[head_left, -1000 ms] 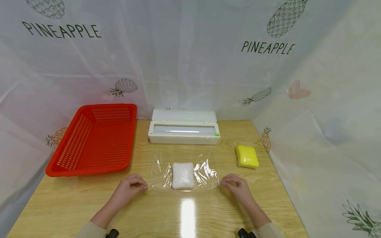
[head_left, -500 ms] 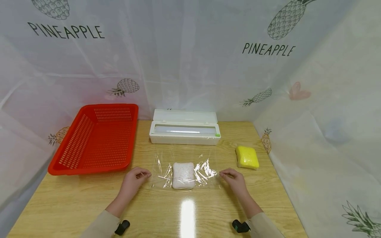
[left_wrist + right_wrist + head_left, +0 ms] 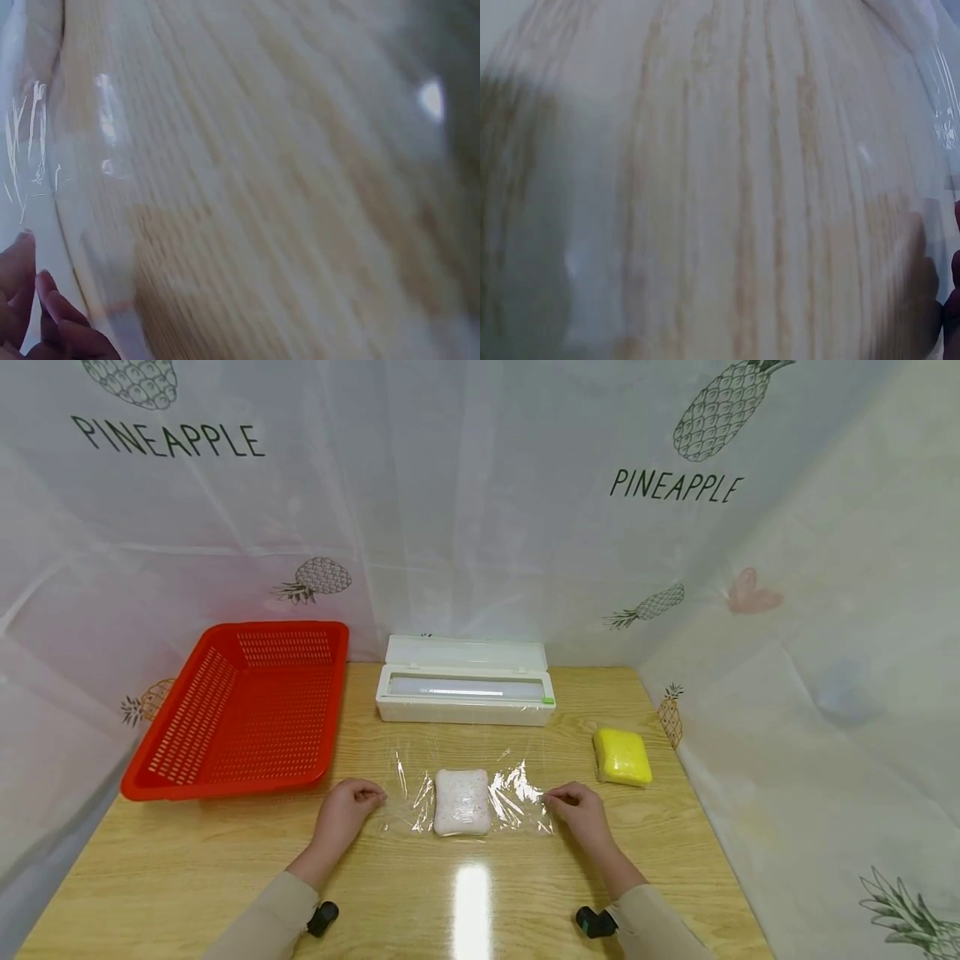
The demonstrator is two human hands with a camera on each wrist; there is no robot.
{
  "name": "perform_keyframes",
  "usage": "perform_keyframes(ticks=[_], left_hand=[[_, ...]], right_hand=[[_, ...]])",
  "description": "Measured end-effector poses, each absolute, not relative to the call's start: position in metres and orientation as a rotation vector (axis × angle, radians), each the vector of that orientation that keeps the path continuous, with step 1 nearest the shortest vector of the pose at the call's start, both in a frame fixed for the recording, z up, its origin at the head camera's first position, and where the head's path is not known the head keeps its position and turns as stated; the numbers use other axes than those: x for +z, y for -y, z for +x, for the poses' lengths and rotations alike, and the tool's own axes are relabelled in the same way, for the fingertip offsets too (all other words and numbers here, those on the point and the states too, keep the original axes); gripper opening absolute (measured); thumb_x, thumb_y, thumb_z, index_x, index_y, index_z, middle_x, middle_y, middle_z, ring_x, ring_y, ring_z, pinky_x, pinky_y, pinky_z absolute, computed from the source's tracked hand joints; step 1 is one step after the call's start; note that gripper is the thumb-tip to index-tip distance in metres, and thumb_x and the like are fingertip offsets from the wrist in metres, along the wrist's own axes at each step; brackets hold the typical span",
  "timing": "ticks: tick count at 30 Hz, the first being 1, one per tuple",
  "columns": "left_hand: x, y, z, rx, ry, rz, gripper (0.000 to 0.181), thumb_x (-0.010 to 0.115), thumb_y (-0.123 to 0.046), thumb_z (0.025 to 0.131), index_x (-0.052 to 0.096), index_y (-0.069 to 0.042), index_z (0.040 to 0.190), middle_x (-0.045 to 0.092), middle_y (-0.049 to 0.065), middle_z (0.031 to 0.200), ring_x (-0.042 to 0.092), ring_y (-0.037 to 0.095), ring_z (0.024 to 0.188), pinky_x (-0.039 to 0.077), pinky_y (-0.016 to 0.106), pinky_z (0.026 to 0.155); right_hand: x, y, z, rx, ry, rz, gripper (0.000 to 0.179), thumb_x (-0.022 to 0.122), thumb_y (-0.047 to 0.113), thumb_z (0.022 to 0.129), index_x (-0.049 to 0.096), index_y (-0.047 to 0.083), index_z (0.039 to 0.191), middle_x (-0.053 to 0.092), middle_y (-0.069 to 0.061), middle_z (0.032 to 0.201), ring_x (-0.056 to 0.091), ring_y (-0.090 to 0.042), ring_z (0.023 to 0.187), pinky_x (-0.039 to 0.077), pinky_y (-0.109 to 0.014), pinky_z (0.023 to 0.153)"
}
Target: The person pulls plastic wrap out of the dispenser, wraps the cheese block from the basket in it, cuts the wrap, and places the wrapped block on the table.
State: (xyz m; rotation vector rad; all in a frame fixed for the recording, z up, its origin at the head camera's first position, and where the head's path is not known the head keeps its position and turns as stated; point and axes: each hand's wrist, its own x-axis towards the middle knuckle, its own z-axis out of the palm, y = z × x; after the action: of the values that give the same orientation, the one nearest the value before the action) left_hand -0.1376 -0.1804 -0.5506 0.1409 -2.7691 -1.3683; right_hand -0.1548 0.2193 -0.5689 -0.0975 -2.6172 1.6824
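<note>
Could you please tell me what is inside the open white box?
A pale, shiny roll lies inside the white box; the roll's underside is hidden by the front wall.

A pineapple-printed sheet [image 3: 480, 527] hangs behind a red basket [image 3: 262, 714] and a yellow block [image 3: 622, 757].

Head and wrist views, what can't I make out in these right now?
- Right wrist view: most of the right hand, cut off by the right edge.
- Left wrist view: most of the white block, cut off at the upper left.
- Head view: the underside of the roll, hidden by the white box.
- Both wrist views: fine grain, blurred.
</note>
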Motion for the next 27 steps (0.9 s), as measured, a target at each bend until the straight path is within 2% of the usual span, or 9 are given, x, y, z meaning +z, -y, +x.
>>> perform_keyframes(ticks=[6, 12, 20, 27], left_hand=[[-0.553, 0.178, -0.142, -1.214, 2.855, 0.122, 0.005, 0.080, -0.013, 0.080, 0.076, -0.011, 0.079, 0.065, -0.006, 0.072, 0.058, 0.013, 0.070, 0.046, 0.034, 0.065], [-0.557, 0.176, -0.147, -1.038, 2.917, 0.109, 0.009, 0.082, -0.016, 0.077, 0.075, -0.020, 0.074, 0.067, -0.009, 0.071, 0.062, 0.016, 0.072, 0.044, 0.044, 0.068], [-0.560, 0.175, -0.151, -1.000, 2.942, 0.109, 0.011, 0.084, -0.017, 0.075, 0.074, -0.022, 0.072, 0.066, -0.010, 0.069, 0.060, 0.015, 0.070, 0.043, 0.046, 0.069], [-0.559, 0.174, -0.153, -0.975, 2.957, 0.051, 0.017, 0.085, -0.017, 0.074, 0.068, -0.022, 0.071, 0.058, -0.010, 0.067, 0.053, 0.013, 0.069, 0.040, 0.043, 0.068]], right_hand=[[-0.573, -0.216, -0.160, 1.436, 2.725, -0.020, 0.005, 0.080, 0.013, 0.081, 0.077, 0.010, 0.083, 0.066, 0.002, 0.084, 0.057, -0.017, 0.085, 0.047, -0.031, 0.076], [-0.576, -0.216, -0.162, 1.294, 2.781, 0.031, 0.005, 0.081, 0.012, 0.080, 0.077, 0.014, 0.081, 0.064, 0.005, 0.080, 0.054, -0.016, 0.080, 0.046, -0.032, 0.072], [-0.577, -0.215, -0.162, 1.233, 2.777, 0.101, 0.008, 0.082, 0.011, 0.079, 0.075, 0.015, 0.080, 0.063, 0.007, 0.078, 0.054, -0.014, 0.076, 0.045, -0.029, 0.068], [-0.577, -0.217, -0.162, 1.329, 2.749, 0.073, 0.013, 0.081, 0.006, 0.078, 0.069, 0.011, 0.079, 0.058, 0.004, 0.076, 0.050, -0.014, 0.071, 0.043, -0.027, 0.063]])
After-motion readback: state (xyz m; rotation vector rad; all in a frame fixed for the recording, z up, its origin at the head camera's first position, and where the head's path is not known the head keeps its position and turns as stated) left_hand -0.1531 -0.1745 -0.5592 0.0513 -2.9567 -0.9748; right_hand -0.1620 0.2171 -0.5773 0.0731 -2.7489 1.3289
